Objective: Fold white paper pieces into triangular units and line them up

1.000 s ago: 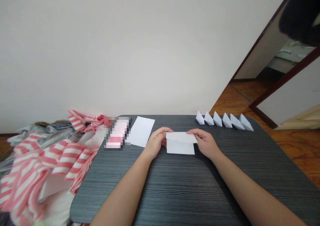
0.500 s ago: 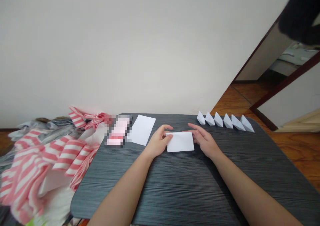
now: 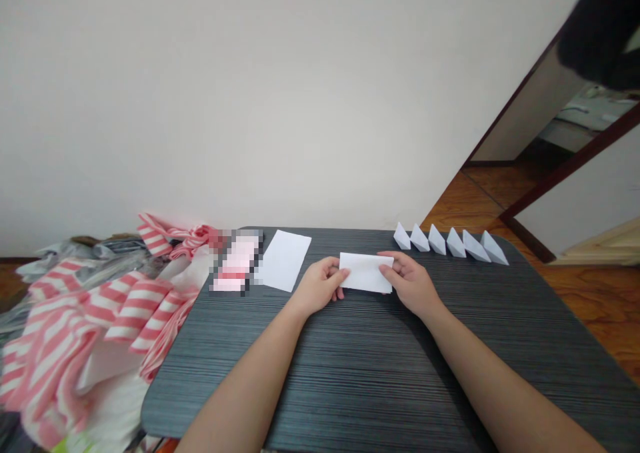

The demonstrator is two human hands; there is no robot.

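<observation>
A small white folded sheet of paper is held between my two hands over the middle of the table. My left hand pinches its left edge, thumb on the near face and fingers behind. At the opposite edge, my right hand grips the paper the same way, its thumb near the upper right corner. To the left lies flat white paper. A row of several folded paper boats stands along the back right of the table.
The dark wood-grain table backs onto a pale wall. A pixelated pinkish rectangle lies at its back left. Red-and-white striped cloth is heaped beyond the left edge. Wooden floor shows at the right.
The folded paper has risen and shifted slightly right. My right hand, earlier with its fingers spread beside it, has closed on the right edge; my left hand keeps its hold.
</observation>
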